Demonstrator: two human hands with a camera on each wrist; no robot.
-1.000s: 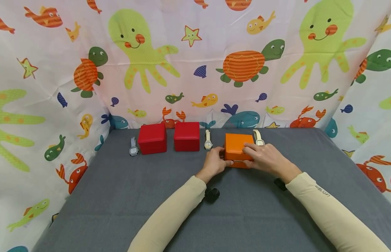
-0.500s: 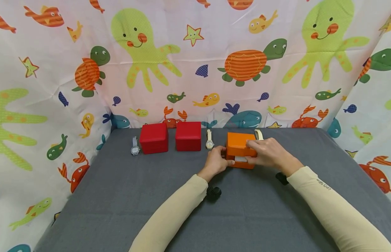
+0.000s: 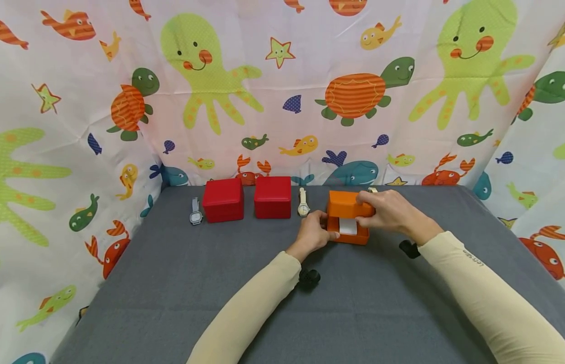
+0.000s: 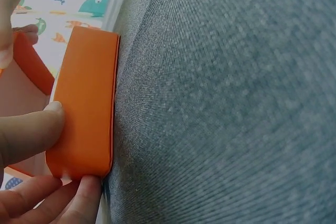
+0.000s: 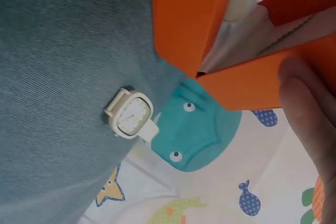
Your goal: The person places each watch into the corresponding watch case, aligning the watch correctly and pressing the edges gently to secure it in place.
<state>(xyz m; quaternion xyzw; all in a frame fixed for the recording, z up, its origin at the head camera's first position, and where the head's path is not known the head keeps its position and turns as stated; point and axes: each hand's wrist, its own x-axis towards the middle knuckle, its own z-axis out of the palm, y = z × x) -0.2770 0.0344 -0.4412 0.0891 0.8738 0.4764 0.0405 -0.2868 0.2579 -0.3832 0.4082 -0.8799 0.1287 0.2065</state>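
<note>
An orange watch box (image 3: 352, 239) stands on the grey cloth with its lid (image 3: 342, 203) tilted up and back. Inside the box a white cushion (image 3: 348, 226) shows. My left hand (image 3: 309, 233) grips the base at its front left corner, thumb on the front face and fingers round the side, as the left wrist view shows on the orange base (image 4: 86, 103). With thumb and fingers my right hand (image 3: 393, 213) holds the right side of the lid. Behind the box lies a cream watch (image 5: 132, 116), mostly hidden by the right hand in the head view.
Two red boxes, one left (image 3: 223, 200) and one right (image 3: 272, 198), stand closed further left along the back. Between them and the orange box lies another cream watch (image 3: 303, 203). A silver-grey watch (image 3: 196, 216) lies at the far left. A sea-animal curtain (image 3: 273, 91) hangs behind the table.
The orange box's lid has gone from nearly closed to raised, lifted by my right hand, and the white cushion has come into view. My left hand keeps its grip on the base.
</note>
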